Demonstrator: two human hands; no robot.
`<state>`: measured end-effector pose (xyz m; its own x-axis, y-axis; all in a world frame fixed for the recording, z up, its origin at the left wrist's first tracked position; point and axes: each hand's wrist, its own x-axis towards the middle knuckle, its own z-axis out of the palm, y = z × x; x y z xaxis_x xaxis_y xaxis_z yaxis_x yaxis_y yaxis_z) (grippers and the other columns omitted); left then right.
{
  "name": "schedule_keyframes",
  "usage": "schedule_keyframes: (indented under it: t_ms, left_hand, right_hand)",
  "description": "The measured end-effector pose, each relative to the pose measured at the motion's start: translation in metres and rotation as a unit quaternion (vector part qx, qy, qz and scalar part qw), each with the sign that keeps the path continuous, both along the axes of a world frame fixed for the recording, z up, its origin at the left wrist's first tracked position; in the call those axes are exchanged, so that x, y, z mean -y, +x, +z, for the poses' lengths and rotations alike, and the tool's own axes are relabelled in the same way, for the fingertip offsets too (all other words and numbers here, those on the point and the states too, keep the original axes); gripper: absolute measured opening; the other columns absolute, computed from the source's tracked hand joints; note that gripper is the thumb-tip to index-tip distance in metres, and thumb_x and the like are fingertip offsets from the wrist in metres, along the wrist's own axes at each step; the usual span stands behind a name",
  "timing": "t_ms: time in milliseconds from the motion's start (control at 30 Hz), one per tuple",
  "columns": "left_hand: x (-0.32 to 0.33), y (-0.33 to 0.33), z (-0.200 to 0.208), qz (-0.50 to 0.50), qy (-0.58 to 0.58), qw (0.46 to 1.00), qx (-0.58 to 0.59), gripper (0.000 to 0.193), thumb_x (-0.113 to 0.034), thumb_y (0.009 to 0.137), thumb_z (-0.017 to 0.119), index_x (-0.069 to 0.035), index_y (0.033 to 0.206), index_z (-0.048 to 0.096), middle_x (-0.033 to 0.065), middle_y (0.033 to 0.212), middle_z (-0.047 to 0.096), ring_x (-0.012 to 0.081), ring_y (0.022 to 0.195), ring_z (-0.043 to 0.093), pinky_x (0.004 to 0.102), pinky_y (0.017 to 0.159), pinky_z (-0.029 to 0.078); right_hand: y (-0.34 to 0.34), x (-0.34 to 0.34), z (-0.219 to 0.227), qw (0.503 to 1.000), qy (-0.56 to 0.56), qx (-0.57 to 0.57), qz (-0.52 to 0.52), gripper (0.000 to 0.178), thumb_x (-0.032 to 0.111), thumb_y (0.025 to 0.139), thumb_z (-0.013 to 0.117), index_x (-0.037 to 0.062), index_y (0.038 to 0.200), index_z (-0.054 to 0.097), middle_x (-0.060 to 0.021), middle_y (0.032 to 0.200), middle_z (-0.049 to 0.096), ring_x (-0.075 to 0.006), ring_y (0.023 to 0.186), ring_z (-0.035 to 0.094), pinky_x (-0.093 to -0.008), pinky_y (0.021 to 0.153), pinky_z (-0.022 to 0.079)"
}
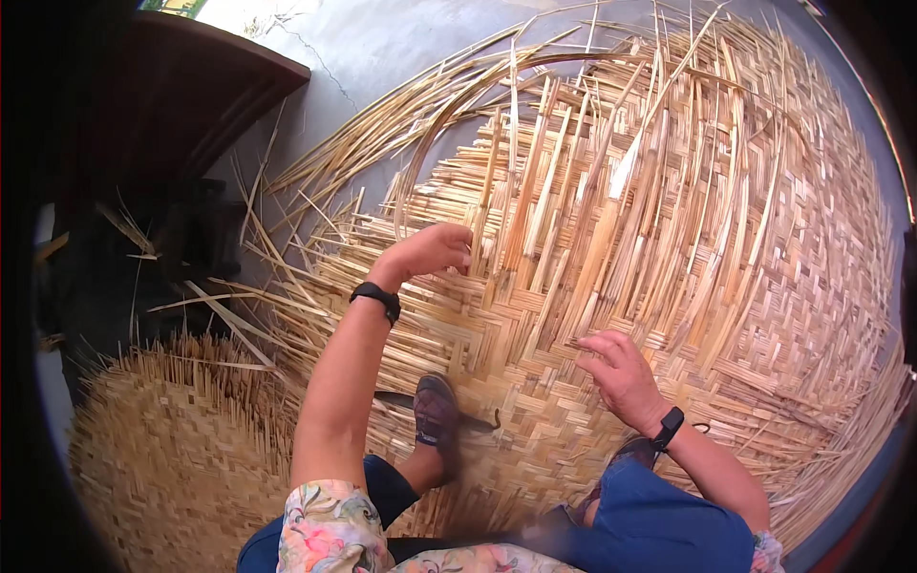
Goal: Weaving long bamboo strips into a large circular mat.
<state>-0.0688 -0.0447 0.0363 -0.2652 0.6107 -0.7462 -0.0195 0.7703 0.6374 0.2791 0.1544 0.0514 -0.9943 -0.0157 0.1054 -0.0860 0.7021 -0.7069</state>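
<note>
A large mat of split straw-coloured strips (535,401), woven in a zigzag pattern, spreads under my feet. My left hand (428,254) is over the left part of the weave, its fingers curled down beside the upright strips (521,224). Whatever lies between those fingertips is hidden. Farther right and nearer to me, my right hand (621,374) hovers at the lower ends of the loose upright strips, fingers apart and holding nothing. Many unwoven strip ends stick out at the mat's left edge. One long brown strip (435,129) arches behind my left hand toward the far side.
A bundle of loose strips (373,143) lies on the grey floor (315,43) at the far left. Dark wooden furniture (201,91) stands at the upper left. Another woven piece (181,449) is at the lower left. A thin dark tool (480,423) lies by my shoe (436,411).
</note>
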Motion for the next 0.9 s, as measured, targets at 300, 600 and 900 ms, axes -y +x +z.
schedule_keyframes:
  t_ms: [300, 600, 900]
  left_hand:
    - [-0.004, 0.033, -0.026, 0.145, 0.09, 0.981, 0.09, 0.028, 0.004, 0.086, 0.067, -0.001, 0.113, 0.058, 0.0027, 0.089, 0.066, 0.011, 0.084, 0.064, 0.025, 0.078, 0.054]
    - [-0.005, 0.04, -0.044, 0.092, 0.172, 0.977, -0.086, 0.043, 0.013, 0.081, 0.063, -0.003, 0.119, 0.052, 0.0014, 0.095, 0.06, 0.0099, 0.083, 0.059, 0.0253, 0.073, 0.052]
    - [-0.032, 0.012, -0.013, 0.082, -0.016, 0.991, 0.109, 0.03, 0.006, 0.075, 0.068, -0.005, 0.101, 0.058, 0.003, 0.083, 0.065, 0.0121, 0.069, 0.064, 0.0278, 0.06, 0.053]
  right_hand:
    - [0.063, 0.003, -0.027, 0.991, -0.047, 0.115, -0.041, 0.03, -0.005, 0.07, 0.068, 0.0069, 0.097, 0.066, -0.008, 0.112, 0.062, -0.0323, 0.112, 0.054, -0.0411, 0.095, 0.049]
    - [0.049, -0.007, -0.034, 0.985, -0.063, 0.152, -0.047, 0.03, -0.01, 0.067, 0.062, 0.0085, 0.089, 0.064, -0.0045, 0.1, 0.062, -0.0307, 0.097, 0.053, -0.0379, 0.084, 0.048]
    - [0.048, -0.007, -0.035, 0.984, -0.057, 0.156, -0.068, 0.027, -0.01, 0.067, 0.06, 0.0104, 0.084, 0.063, -0.0028, 0.091, 0.06, -0.0289, 0.092, 0.053, -0.0365, 0.08, 0.047]
